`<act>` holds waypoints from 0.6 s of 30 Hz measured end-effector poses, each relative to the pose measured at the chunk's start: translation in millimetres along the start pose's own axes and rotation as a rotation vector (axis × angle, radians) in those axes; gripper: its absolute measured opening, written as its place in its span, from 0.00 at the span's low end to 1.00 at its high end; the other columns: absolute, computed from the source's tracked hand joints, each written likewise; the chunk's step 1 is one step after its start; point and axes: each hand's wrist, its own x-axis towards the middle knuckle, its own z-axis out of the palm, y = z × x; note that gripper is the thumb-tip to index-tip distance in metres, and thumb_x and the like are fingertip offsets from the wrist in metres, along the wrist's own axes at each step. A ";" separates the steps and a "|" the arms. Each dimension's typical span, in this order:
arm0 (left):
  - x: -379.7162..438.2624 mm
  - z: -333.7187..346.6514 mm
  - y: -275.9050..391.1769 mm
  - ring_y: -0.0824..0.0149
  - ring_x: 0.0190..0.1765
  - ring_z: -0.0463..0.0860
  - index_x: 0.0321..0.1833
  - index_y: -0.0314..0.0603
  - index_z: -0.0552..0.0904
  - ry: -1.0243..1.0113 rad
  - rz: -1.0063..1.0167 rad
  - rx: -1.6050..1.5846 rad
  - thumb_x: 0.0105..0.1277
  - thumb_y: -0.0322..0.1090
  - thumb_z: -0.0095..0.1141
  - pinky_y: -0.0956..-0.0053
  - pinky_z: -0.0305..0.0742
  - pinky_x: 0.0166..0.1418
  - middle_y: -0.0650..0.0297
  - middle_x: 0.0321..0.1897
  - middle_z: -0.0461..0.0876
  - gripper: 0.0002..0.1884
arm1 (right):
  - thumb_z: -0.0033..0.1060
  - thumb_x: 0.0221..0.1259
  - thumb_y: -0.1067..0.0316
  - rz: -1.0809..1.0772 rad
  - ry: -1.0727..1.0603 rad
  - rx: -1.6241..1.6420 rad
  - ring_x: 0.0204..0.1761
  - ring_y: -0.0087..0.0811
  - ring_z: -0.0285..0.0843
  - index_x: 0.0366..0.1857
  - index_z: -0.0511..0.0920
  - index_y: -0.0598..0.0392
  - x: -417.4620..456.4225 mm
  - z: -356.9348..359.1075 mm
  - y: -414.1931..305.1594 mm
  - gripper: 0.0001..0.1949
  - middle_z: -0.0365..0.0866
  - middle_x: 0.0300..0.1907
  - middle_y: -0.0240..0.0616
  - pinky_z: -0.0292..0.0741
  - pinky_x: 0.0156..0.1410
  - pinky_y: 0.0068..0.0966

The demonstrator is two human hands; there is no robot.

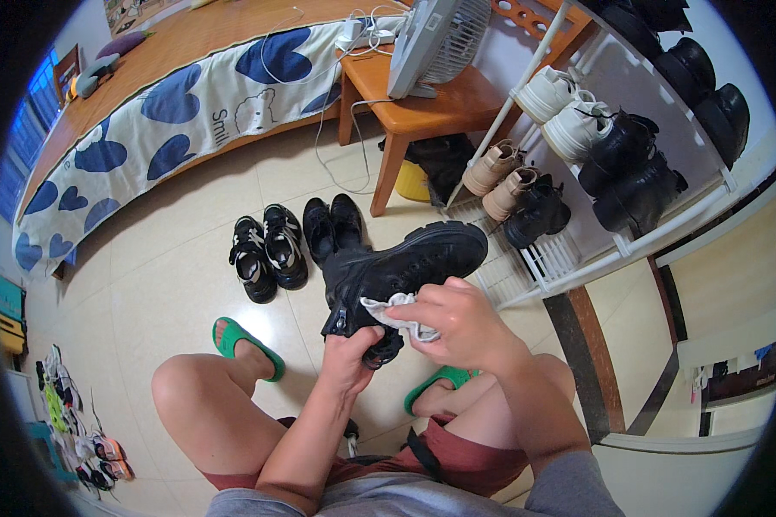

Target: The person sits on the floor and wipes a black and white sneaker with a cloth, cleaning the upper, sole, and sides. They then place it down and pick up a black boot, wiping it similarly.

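Observation:
A black lace-up ankle boot (407,258) with a side zip and a lugged sole is held up over the floor, its toe pointing right. My left hand (354,355) grips the boot at the top of its shaft, beside the zip pull. Pinched in my right hand (456,320) is a whitish cloth (398,313), which lies against the side of the boot's shaft. The palm side of my right hand is hidden.
Black-and-white sneakers (286,249) and black leather shoes (346,223) stand on the floor ahead. A white shoe rack (659,236) with several pairs is at right. A wooden stool (420,116) bears a fan (436,52). More shoes (107,455) lie at far left.

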 end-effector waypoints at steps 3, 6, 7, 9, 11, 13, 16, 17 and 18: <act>-0.9 0.9 3.0 0.67 0.47 0.86 0.61 0.37 0.77 0.003 -0.011 0.015 0.60 0.18 0.55 0.70 0.84 0.50 0.62 0.48 0.83 0.23 | 0.74 0.44 0.70 0.022 0.028 0.018 0.31 0.35 0.79 0.45 0.89 0.44 -1.3 -5.1 6.6 0.18 0.79 0.29 0.31 0.72 0.41 0.31; -1.3 6.4 8.3 0.66 0.47 0.86 0.61 0.37 0.77 0.025 -0.027 -0.018 0.60 0.18 0.54 0.71 0.83 0.50 0.63 0.48 0.83 0.24 | 0.73 0.46 0.71 0.015 0.095 0.058 0.31 0.35 0.79 0.46 0.89 0.44 5.4 -6.5 4.8 0.18 0.80 0.29 0.32 0.72 0.41 0.31; -0.4 7.5 6.2 0.66 0.47 0.86 0.61 0.37 0.78 0.022 -0.008 -0.019 0.60 0.18 0.54 0.70 0.83 0.50 0.62 0.48 0.84 0.24 | 0.73 0.46 0.71 0.010 0.120 0.076 0.31 0.35 0.79 0.46 0.89 0.44 9.1 -5.2 2.3 0.18 0.80 0.29 0.32 0.72 0.41 0.31; 0.1 6.2 1.1 0.65 0.48 0.86 0.60 0.37 0.78 0.019 0.030 -0.021 0.59 0.17 0.54 0.69 0.84 0.51 0.62 0.48 0.84 0.23 | 0.74 0.45 0.70 0.001 0.131 0.041 0.32 0.35 0.78 0.49 0.89 0.41 10.1 7.6 -5.1 0.21 0.78 0.29 0.31 0.73 0.43 0.31; -0.2 3.4 0.4 0.64 0.48 0.86 0.60 0.37 0.78 0.033 0.035 -0.024 0.58 0.17 0.53 0.69 0.84 0.52 0.61 0.48 0.84 0.24 | 0.74 0.44 0.70 0.002 0.059 -0.046 0.32 0.34 0.78 0.50 0.89 0.39 11.2 11.0 -13.0 0.23 0.77 0.28 0.31 0.73 0.43 0.31; 1.8 -3.7 1.4 0.64 0.48 0.86 0.60 0.37 0.78 0.038 0.013 -0.057 0.59 0.16 0.52 0.69 0.84 0.51 0.61 0.48 0.84 0.24 | 0.74 0.44 0.69 0.026 -0.014 -0.037 0.33 0.35 0.78 0.52 0.89 0.38 7.0 10.8 -7.6 0.24 0.77 0.29 0.31 0.74 0.44 0.31; 4.2 -5.7 5.9 0.65 0.45 0.86 0.59 0.36 0.78 0.062 0.031 -0.057 0.58 0.17 0.53 0.70 0.84 0.47 0.60 0.47 0.84 0.23 | 0.73 0.47 0.69 0.070 -0.085 0.016 0.34 0.37 0.80 0.51 0.89 0.40 -3.4 4.5 5.6 0.22 0.80 0.30 0.33 0.75 0.45 0.33; 5.4 -6.4 8.2 0.65 0.44 0.86 0.58 0.36 0.78 0.074 0.042 -0.044 0.58 0.17 0.54 0.70 0.84 0.46 0.60 0.47 0.84 0.23 | 0.72 0.49 0.69 0.092 -0.083 0.046 0.34 0.38 0.80 0.51 0.89 0.41 -8.0 3.2 12.1 0.20 0.81 0.31 0.34 0.76 0.46 0.33; 7.9 -8.6 10.2 0.66 0.41 0.85 0.58 0.36 0.78 0.040 0.049 -0.046 0.58 0.18 0.54 0.71 0.83 0.44 0.60 0.45 0.84 0.22 | 0.72 0.51 0.70 0.117 -0.080 0.075 0.34 0.39 0.81 0.50 0.89 0.43 -10.5 2.1 15.2 0.19 0.82 0.32 0.35 0.76 0.46 0.33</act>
